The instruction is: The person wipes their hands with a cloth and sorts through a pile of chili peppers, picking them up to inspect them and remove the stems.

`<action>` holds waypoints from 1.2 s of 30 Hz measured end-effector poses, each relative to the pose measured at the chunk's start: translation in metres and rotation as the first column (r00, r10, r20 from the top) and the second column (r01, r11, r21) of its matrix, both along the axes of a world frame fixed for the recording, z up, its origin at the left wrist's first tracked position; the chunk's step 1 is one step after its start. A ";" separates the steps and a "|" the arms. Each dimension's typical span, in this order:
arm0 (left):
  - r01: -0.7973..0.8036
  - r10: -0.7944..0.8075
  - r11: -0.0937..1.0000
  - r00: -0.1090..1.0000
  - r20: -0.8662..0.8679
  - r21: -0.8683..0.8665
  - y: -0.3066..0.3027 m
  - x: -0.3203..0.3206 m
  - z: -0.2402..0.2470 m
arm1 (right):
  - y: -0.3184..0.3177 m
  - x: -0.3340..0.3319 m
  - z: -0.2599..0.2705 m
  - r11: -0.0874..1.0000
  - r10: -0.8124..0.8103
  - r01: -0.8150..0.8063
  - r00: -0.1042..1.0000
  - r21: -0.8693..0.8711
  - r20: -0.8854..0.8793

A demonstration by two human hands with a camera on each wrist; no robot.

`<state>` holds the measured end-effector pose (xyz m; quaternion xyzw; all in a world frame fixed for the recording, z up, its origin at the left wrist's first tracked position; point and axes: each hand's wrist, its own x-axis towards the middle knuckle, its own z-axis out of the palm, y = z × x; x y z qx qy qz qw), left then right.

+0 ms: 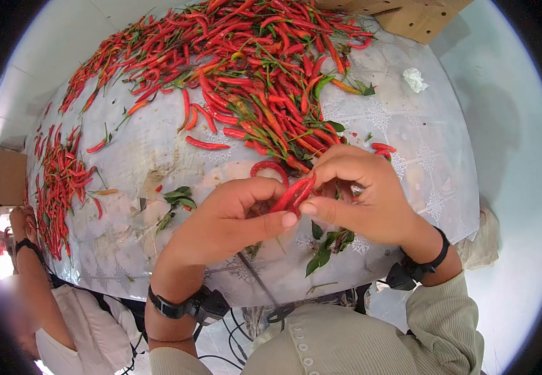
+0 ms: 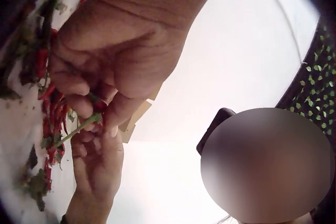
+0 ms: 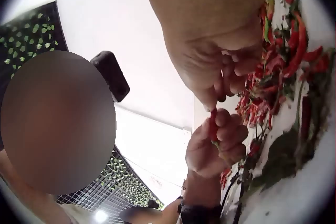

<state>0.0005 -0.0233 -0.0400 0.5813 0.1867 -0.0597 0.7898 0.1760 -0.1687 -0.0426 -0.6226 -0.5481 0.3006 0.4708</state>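
Observation:
Both hands meet over the front part of the table. My left hand pinches red chili peppers between thumb and fingers; in the head view two lie side by side there. A green stem sticks out below the left fingers in the left wrist view. Thumb and forefinger of my right hand pinch the other end of the peppers. From the right wrist, one red chili shows upright between the two hands. Just beyond the hands lies a curved red chili.
A large heap of red chilies spreads over the far side of the patterned tablecloth. A smaller pile lies at left, near another person's arm. Green leaves, crumpled white paper and a cardboard box are around.

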 end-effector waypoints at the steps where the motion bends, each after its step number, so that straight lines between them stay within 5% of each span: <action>1: -0.025 0.026 0.999 0.999 -0.018 0.029 0.001 -0.002 0.002 | 0.000 0.001 0.005 0.999 -0.024 0.023 0.999 -0.029 -0.031; 6: -0.397 0.395 0.916 0.918 0.040 0.062 0.022 -0.010 0.004 | -0.006 0.019 0.013 0.965 0.172 -0.123 0.963 -0.230 0.209; 11: -0.573 0.608 0.792 0.772 0.186 -0.210 0.085 -0.053 -0.009 | -0.011 0.021 0.009 0.862 0.488 -0.392 0.814 -0.321 0.315; 12: -0.392 0.617 0.727 0.733 0.286 -0.564 0.103 -0.073 -0.003 | -0.012 0.019 0.009 0.846 0.512 -0.400 0.793 -0.352 0.330; 13: -0.116 0.652 0.572 0.665 0.364 -0.812 0.114 -0.086 0.007 | -0.013 0.018 0.009 0.830 0.536 -0.406 0.771 -0.383 0.343; 14: -0.359 0.808 0.523 0.497 0.316 -0.773 0.110 -0.087 0.019 | -0.014 0.016 0.009 0.813 0.558 -0.410 0.750 -0.414 0.354; 16: -0.738 0.952 0.245 0.062 0.298 -0.629 0.099 -0.086 0.038 | -0.014 0.011 0.006 0.825 0.544 -0.389 0.744 -0.411 0.387; 19: -0.816 0.948 0.305 0.211 0.238 -0.492 0.088 -0.074 0.035 | -0.011 0.007 0.002 0.852 0.505 -0.353 0.747 -0.386 0.432; 22: -0.634 0.628 0.762 0.674 0.390 -0.132 0.104 -0.085 0.023 | -0.008 0.007 0.003 0.908 0.406 -0.294 0.793 -0.298 0.455; 23: -0.608 0.552 0.790 0.760 0.342 0.079 0.100 -0.086 0.022 | -0.007 0.007 0.003 0.929 0.359 -0.267 0.814 -0.255 0.456; 25: -0.445 0.412 0.761 0.894 0.177 0.473 0.082 -0.079 0.021 | -0.005 0.012 0.001 0.975 0.214 -0.155 0.846 -0.158 0.488; 28: -0.149 0.278 0.541 0.960 -0.009 0.828 0.067 -0.066 0.018 | -0.002 0.020 0.000 0.997 0.010 0.030 0.858 -0.069 0.514; 31: 0.009 0.208 0.341 0.975 -0.085 0.940 0.066 -0.070 0.007 | 0.000 0.019 -0.002 0.984 -0.164 0.179 0.829 0.024 0.534; 36: 0.181 0.129 0.391 0.960 -0.249 0.902 0.057 -0.053 0.005 | 0.002 0.012 -0.007 0.988 -0.152 0.120 0.835 0.093 0.529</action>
